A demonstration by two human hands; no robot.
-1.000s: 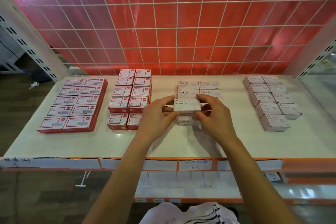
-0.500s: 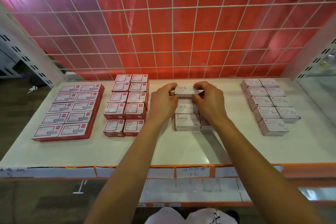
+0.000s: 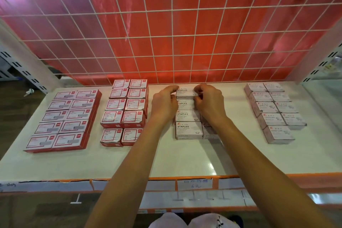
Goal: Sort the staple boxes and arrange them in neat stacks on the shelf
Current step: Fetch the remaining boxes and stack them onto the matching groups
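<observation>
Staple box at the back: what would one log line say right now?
left hand: grips rear STAPLES box | right hand: grips same box | box: at back of white row

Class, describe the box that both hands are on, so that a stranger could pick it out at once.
Start at the white shelf with the wire grid behind it. The third group from the left is a column of white STAPLES boxes. The rearmost box, nearest the grid, is the only one pinched between the left hand and right hand.

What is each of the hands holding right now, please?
Left hand: pinching the rear white STAPLES box at its left end.
Right hand: pinching its right end.
</observation>
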